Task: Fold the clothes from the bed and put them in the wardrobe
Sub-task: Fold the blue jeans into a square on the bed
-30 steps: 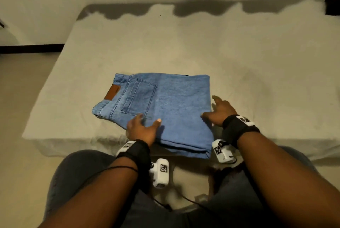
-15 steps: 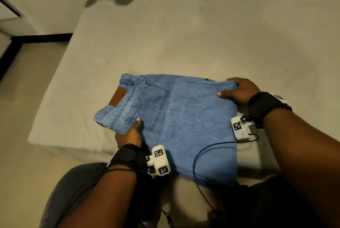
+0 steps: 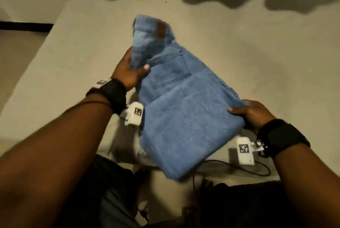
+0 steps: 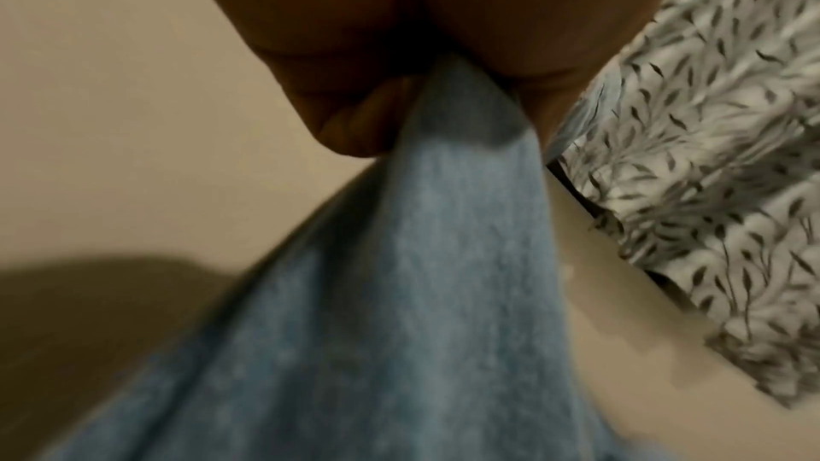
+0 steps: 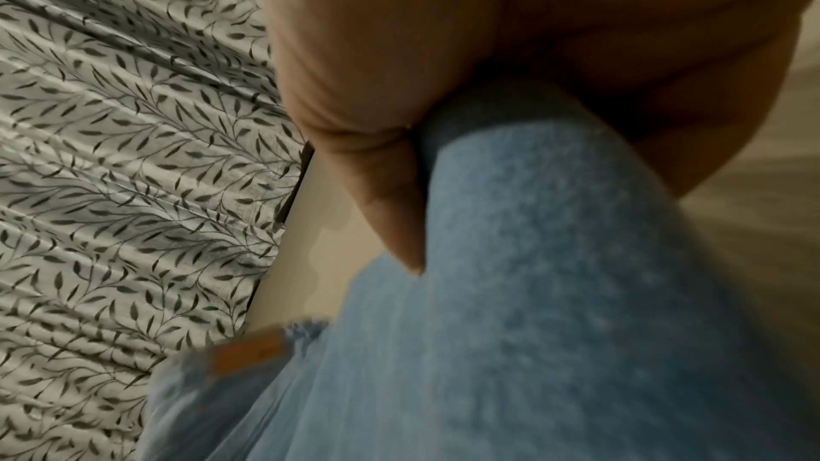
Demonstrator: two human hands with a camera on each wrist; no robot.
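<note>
From the head camera, your 2 hands hold the folded jeans (image 3: pixel 184 110) in the air above the bed (image 3: pixel 257 58), tilted so the waistband end with its brown leather patch (image 3: pixel 161 28) points away from you. Your left hand (image 3: pixel 128 73) grips the left edge near the back pocket (image 3: pixel 171 73), thumb on top of the denim and fingers hidden beneath it. Your right hand (image 3: pixel 252 112) clamps the right edge, thumb over the top layer and the fingers under the fold. Each wrist carries a black strap, with a white tagged camera block (image 3: pixel 135 113) hanging below it; a thin black cable (image 3: pixel 244 169) trails over the bed's near edge.

In the left wrist view, the left hand (image 4: pixel 399 48) pinches a bunched ridge of the jeans (image 4: pixel 399 311) between thumb and fingers. A leaf-patterned curtain (image 4: pixel 710 170) fills the right side.

In the right wrist view, the right hand (image 5: pixel 443 83) is curled round the rounded fold of the jeans (image 5: pixel 555 293), thumb pressed along it. The patch (image 5: pixel 248 353) shows blurred at the lower left, and the curtain (image 5: pixel 133 153) covers the left side.
</note>
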